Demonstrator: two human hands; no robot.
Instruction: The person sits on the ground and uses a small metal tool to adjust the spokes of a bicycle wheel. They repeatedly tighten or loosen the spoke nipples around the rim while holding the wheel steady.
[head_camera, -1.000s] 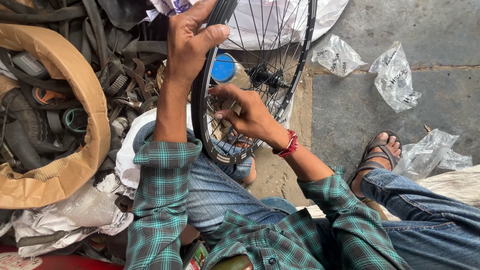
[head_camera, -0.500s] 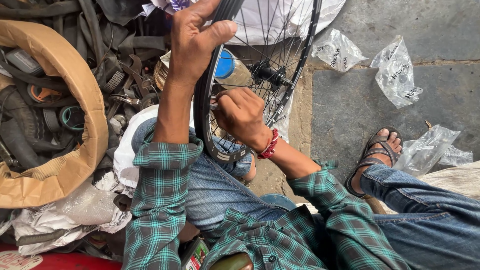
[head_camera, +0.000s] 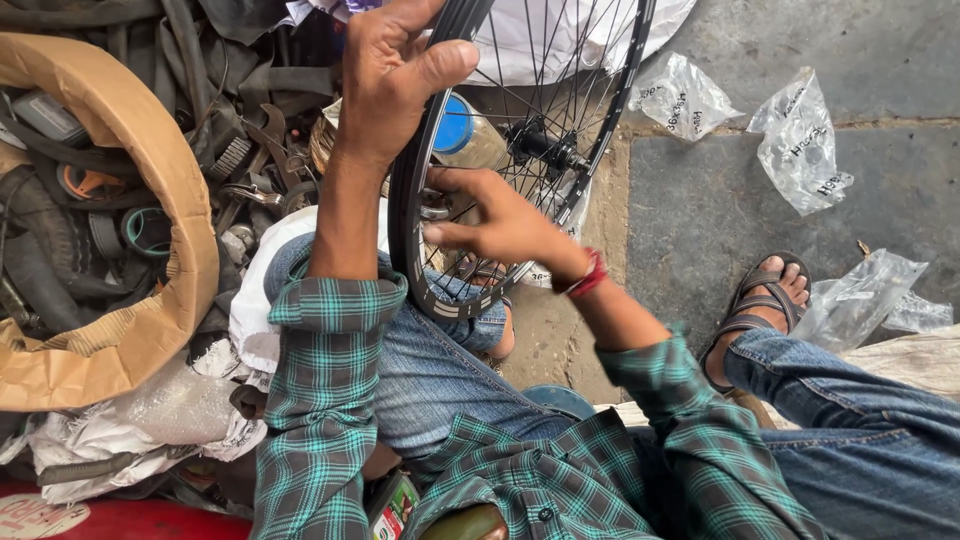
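A black spoked bicycle wheel stands upright over my lap, its rim resting near my left knee. My left hand grips the rim at its upper left, thumb pressed across the rim's edge. My right hand reaches between the spokes at the rim's lower inner side, fingers pinched close to the rim; whether they hold a small part or tool I cannot tell. A red band sits on my right wrist. The black hub shows in the wheel's middle.
A brown cardboard tub of old tyres, tubes and metal parts stands at the left. Crumpled clear plastic bags lie on the grey stone floor at the right. A jar with a blue lid stands behind the wheel. My sandalled foot rests at the right.
My right hand has shifted leftward and inward through the spokes toward the rim. The wheel and my left hand hold about the same place.
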